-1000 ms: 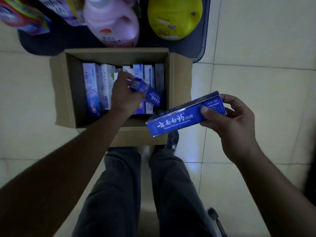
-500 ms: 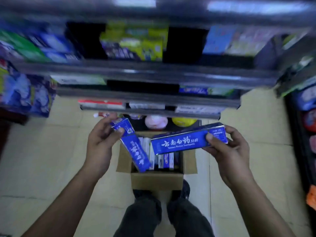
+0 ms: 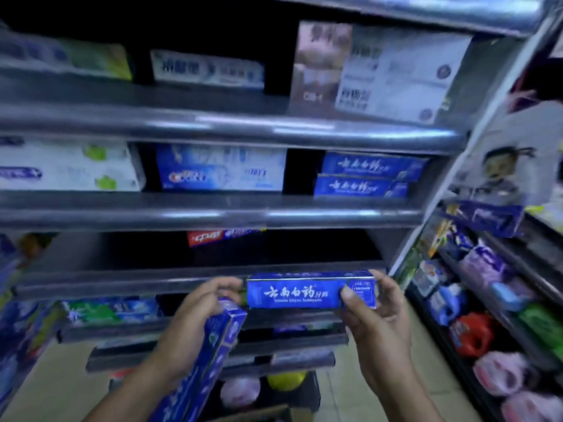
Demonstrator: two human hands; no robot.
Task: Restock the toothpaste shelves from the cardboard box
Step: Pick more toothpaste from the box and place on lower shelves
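- The shelves (image 3: 213, 217) fill your view, several grey metal tiers with rounded front rims, stocked with toothpaste cartons lying lengthwise.
- A side rack (image 3: 530, 287) stands at your right, at an angle to the shelves, packed with soft pouches in purple, blue, red, green and pink.
- On the second tier from the top you see a white and green carton (image 3: 67, 169) at the left, a white and blue carton (image 3: 222, 172) in the middle, and two dark blue cartons (image 3: 365, 175) stacked one on the other at the right.
- A red carton (image 3: 204, 237) sits at the back of the tier below, which is otherwise dark.
- A corner of the cardboard box (image 3: 262, 414) shows at the bottom edge, on the floor below your hands.
- You hold one blue toothpaste box (image 3: 304, 292) level, its printed face toward you, right in front of the rim of the third tier.
- A second blue toothpaste box (image 3: 210, 360) slants down from your other hand toward your body.
- Your right hand (image 3: 377, 315) is clamped on the right end of the level box, thumb on its front face.
- Your left hand (image 3: 195, 324) is curled round the top end of the slanting box; whether its fingertips also touch the level box you cannot tell.
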